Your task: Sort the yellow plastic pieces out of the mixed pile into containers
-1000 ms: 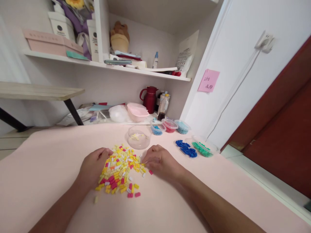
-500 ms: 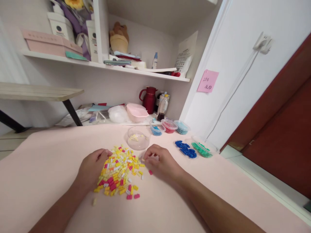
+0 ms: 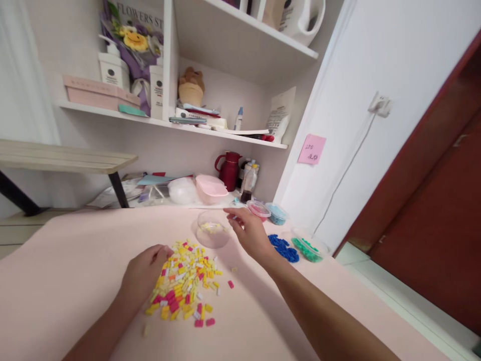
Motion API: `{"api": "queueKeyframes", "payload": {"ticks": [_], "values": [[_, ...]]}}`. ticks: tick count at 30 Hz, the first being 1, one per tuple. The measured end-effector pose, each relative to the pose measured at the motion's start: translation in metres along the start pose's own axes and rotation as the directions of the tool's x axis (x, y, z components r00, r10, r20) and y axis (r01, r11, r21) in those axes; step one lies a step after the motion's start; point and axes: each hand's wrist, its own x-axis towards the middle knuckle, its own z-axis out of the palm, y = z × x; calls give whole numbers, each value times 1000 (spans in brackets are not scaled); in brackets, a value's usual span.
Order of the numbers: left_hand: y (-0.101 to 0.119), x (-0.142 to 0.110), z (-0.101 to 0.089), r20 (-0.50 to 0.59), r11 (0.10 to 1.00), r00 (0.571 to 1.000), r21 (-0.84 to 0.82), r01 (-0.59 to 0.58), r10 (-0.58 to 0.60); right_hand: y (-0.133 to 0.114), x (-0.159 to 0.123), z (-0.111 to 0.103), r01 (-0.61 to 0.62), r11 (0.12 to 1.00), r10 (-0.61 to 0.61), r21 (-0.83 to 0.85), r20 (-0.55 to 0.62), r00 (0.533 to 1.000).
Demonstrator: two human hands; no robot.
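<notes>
A loose heap of small toy bricks (image 3: 188, 281), mostly yellow with some pink, white and orange, lies on the pink tabletop (image 3: 270, 321). My left hand (image 3: 145, 271) rests against the heap's left side, its fingers curled in; whatever is inside them is hidden. Behind the heap stands a round clear dish (image 3: 214, 244) with pale yellow bricks (image 3: 212, 228) on its bottom. At the dish's right rim my right hand (image 3: 250, 233) is raised, thumb and index finger drawn together. A whitish speck shows between those fingers, too small to make out.
Dark blue pieces (image 3: 283, 248) and a tub of green pieces (image 3: 308, 249) are to the right. Tubs of red (image 3: 258, 209) and light blue pieces (image 3: 277, 213) stand behind. A red jug (image 3: 229, 171), bottle (image 3: 248, 184) and pink bowl (image 3: 211, 188) line the back.
My right hand has moved from the heap's right side up and away to the dish's rim. My left hand stays beside the heap. The view has tilted upward.
</notes>
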Motion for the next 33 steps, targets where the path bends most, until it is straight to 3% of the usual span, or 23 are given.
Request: {"api": "queueKeyframes", "payload": {"ticks": [3, 7, 11, 13, 19, 23, 29, 33], "values": [[-1, 0, 1, -5, 1000, 1000, -8, -5, 5, 9, -21, -4, -147, 983, 139, 113, 73, 988], [2, -2, 2, -24, 1000, 1000, -9, 12, -12, 33, -43, -15, -363, 919, 295, 154, 341, 892], [4, -2, 3, -35, 999, 999, -24, 32, -33, 52, -52, -23, -407, 897, 265, 172, 528, 807], [3, -1, 4, -39, 999, 999, -24, 36, -37, 54, -54, -25, -381, 913, 241, 147, 560, 793], [2, 1, 4, -24, 998, 998, -27, 53, -54, 44, -53, -15, -202, 979, 197, -37, 458, 867], [5, -1, 2, -25, 999, 998, -14, 49, -50, 46, -54, -8, -131, 990, 138, -48, 447, 884], [6, -2, 2, -26, 1000, 999, 6, 21, -21, 44, -56, -1, -180, 983, 144, 41, 441, 886], [3, -2, 3, -14, 999, 999, 0, 34, -34, 31, -50, -1, -154, 986, 127, 69, 293, 948]]}}
